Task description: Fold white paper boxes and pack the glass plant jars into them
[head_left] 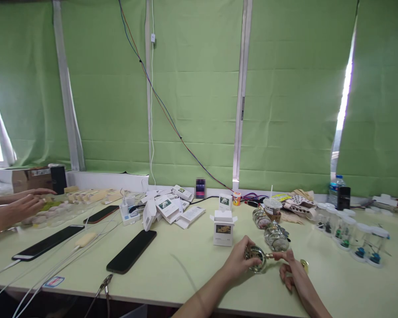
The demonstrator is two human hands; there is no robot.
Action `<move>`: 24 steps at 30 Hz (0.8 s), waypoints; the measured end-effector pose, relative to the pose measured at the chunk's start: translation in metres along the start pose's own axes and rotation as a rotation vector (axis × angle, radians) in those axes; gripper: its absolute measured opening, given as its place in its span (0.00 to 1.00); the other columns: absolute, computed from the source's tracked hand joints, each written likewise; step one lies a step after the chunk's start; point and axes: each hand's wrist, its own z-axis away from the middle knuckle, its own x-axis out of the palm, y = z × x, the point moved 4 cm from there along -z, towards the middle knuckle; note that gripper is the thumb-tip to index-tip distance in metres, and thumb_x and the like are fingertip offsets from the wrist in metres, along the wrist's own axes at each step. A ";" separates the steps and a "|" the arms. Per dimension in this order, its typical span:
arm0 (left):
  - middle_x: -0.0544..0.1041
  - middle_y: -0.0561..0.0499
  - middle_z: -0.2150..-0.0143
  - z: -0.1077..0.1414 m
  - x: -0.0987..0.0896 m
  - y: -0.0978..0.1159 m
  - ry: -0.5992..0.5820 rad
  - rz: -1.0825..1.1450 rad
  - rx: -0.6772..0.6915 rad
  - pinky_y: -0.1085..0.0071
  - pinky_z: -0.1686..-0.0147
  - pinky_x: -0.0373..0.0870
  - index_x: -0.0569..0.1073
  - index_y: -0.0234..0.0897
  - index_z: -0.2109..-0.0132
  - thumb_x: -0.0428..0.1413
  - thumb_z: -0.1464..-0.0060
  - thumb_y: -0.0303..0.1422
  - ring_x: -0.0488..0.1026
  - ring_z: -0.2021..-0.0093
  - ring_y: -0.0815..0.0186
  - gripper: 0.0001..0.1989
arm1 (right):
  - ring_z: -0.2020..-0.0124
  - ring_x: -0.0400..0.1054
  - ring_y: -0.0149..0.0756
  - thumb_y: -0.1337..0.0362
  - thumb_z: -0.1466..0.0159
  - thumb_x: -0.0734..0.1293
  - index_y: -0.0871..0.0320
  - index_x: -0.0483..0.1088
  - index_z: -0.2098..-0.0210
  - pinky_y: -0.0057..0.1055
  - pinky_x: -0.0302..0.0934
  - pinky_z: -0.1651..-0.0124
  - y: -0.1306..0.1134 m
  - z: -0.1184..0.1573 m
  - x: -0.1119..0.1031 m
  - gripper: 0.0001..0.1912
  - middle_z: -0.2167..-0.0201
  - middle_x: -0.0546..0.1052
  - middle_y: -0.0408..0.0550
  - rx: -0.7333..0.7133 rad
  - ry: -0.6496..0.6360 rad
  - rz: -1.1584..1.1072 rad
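Note:
My left hand (240, 260) is closed around a round, clear glass piece (256, 259) with a gold-toned rim and a short stem pointing right. At the stem's end rests the index fingertip of my right hand (293, 269); its thumb lies against that finger and the other fingers are curled. Whether something small is pinched there, I cannot tell. Just beyond my right hand is a small brass-coloured part (304, 265). Behind both hands lie more round glass pieces (277, 237). An upright white box (223, 232) with a picture on it stands behind my left hand, its flaps open.
Several white boxes (167, 207) are heaped at the back. Lidded clear jars (360, 240) with coloured contents stand right. A black phone (132, 251) and charging cables (58, 249) lie left. Another person's hands (23, 207) are over a tray at far left. A drink cup (272, 205) stands behind.

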 end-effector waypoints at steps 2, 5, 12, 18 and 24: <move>0.71 0.53 0.63 0.000 0.000 -0.001 -0.002 0.011 -0.002 0.73 0.65 0.57 0.67 0.37 0.59 0.62 0.58 0.30 0.65 0.63 0.65 0.17 | 0.90 0.52 0.22 0.32 0.45 0.53 0.61 0.70 0.60 0.20 0.47 0.88 0.001 0.000 0.000 0.39 0.88 0.63 0.37 0.000 -0.006 -0.002; 0.70 0.54 0.64 -0.001 0.001 -0.002 -0.005 0.034 0.002 0.74 0.67 0.57 0.67 0.37 0.60 0.63 0.58 0.30 0.65 0.63 0.66 0.17 | 0.90 0.52 0.22 0.33 0.45 0.53 0.62 0.70 0.58 0.20 0.47 0.88 0.001 -0.001 0.000 0.39 0.86 0.64 0.37 -0.008 -0.018 -0.007; 0.72 0.53 0.63 -0.001 0.000 0.000 0.007 -0.002 0.005 0.73 0.66 0.57 0.68 0.36 0.60 0.63 0.59 0.30 0.65 0.63 0.66 0.17 | 0.89 0.52 0.23 0.32 0.46 0.54 0.62 0.71 0.59 0.20 0.47 0.88 -0.002 -0.002 0.001 0.40 0.87 0.63 0.37 -0.011 -0.002 -0.013; 0.72 0.53 0.63 -0.001 0.000 0.002 0.010 0.011 0.009 0.73 0.66 0.58 0.68 0.37 0.60 0.63 0.59 0.29 0.65 0.63 0.65 0.17 | 0.89 0.53 0.23 0.32 0.46 0.56 0.62 0.72 0.61 0.20 0.47 0.88 -0.002 -0.001 0.001 0.38 0.86 0.63 0.38 -0.010 -0.005 -0.015; 0.71 0.53 0.62 -0.001 0.000 0.000 0.001 0.022 -0.004 0.73 0.66 0.58 0.67 0.37 0.59 0.63 0.58 0.30 0.65 0.63 0.65 0.18 | 0.89 0.53 0.23 0.33 0.45 0.55 0.61 0.72 0.61 0.20 0.47 0.88 -0.002 -0.002 0.000 0.38 0.86 0.64 0.38 -0.024 -0.012 -0.012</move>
